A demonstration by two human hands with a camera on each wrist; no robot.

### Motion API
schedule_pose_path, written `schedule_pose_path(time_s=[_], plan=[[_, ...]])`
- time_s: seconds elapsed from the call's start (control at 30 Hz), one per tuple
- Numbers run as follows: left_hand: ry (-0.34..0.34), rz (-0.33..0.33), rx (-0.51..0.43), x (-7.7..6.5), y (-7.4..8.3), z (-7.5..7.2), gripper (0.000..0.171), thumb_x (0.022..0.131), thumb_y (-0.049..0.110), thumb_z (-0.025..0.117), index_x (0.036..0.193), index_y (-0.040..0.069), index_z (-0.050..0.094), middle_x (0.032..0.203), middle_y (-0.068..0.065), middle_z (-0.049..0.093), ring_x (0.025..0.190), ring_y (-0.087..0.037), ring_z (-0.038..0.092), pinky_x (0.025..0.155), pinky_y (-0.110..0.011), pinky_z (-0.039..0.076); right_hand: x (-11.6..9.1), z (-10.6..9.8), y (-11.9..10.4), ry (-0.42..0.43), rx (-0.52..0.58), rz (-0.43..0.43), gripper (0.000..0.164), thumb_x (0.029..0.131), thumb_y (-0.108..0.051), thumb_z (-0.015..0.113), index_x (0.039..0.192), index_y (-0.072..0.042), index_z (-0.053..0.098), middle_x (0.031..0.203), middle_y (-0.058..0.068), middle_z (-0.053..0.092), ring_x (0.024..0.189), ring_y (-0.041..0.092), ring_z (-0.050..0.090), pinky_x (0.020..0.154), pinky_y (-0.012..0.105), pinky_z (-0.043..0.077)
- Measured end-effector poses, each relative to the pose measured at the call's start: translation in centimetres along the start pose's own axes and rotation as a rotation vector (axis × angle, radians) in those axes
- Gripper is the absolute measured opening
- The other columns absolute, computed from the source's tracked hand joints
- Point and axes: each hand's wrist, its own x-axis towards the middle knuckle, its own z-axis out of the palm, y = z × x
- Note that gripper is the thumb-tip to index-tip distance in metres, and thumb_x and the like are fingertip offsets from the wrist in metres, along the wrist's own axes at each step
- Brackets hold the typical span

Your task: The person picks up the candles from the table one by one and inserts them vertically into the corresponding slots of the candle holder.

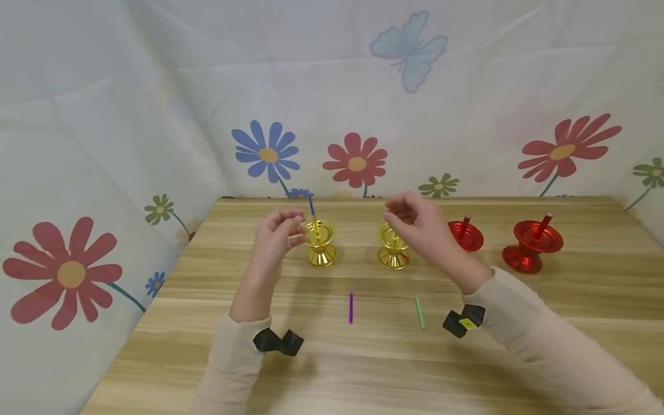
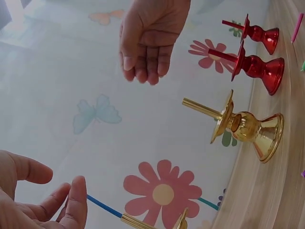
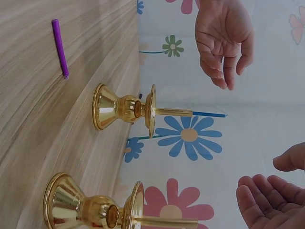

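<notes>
A blue candle (image 1: 311,205) stands upright in the tube of the left gold candle holder (image 1: 321,257). Just left of it, my left hand (image 1: 276,235) hovers with relaxed, slightly bent fingers and holds nothing; the right wrist view shows a gap between that hand and the candle. My right hand (image 1: 421,226) is raised by the second gold candle holder (image 1: 392,259), partly covering it in the head view. Its fingers are loosely bent around nothing, and the tube of that holder (image 3: 167,223) has no candle in it.
Two red candle holders (image 1: 524,259) stand to the right, one partly behind my right hand. A purple candle (image 1: 351,308) and a green candle (image 1: 420,313) lie on the wooden table (image 1: 363,374). A pink candle (image 2: 297,27) shows in the left wrist view. Behind hangs a flowered cloth (image 1: 311,86).
</notes>
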Motion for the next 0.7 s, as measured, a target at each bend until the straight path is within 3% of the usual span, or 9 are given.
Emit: schedule_pose_path(time_s=[0.3,0.47,0.7], plan=[[-0.071,0.012,0.045,-0.7,-0.2,1.1,0.022,0.096,0.006,0.048,0.113,-0.007,0.053,0.104,-0.009,0.057,0.079,-0.011,0.058,0.072,-0.02,0.055,-1.6,-1.5,0.9,0.027,-0.068,0.033,0.02,0.089,-0.006,0.063,0.108,0.002,0.062,0.097,0.014,0.066,0.088,0.024,0.063,0.074,0.017,0.049],[-0.125,0.001,0.092,-0.5,-0.4,1.8,0.024,0.097,0.007,0.047,0.115,-0.007,0.052,0.103,-0.007,0.055,0.079,-0.012,0.057,0.072,-0.02,0.055,-2.5,-2.3,1.3,0.026,-0.098,0.065,0.02,0.089,-0.007,0.063,0.107,0.002,0.062,0.097,0.016,0.067,0.088,0.026,0.064,0.074,0.019,0.049],[-0.151,-0.023,0.158,0.2,-0.9,3.4,0.025,0.096,0.009,0.051,0.116,-0.006,0.054,0.102,-0.01,0.054,0.079,-0.011,0.056,0.077,-0.026,0.057,-3.7,-3.6,2.4,0.027,-0.153,0.103,0.02,0.089,-0.008,0.064,0.105,0.004,0.063,0.095,0.017,0.066,0.086,0.027,0.063,0.074,0.024,0.051]])
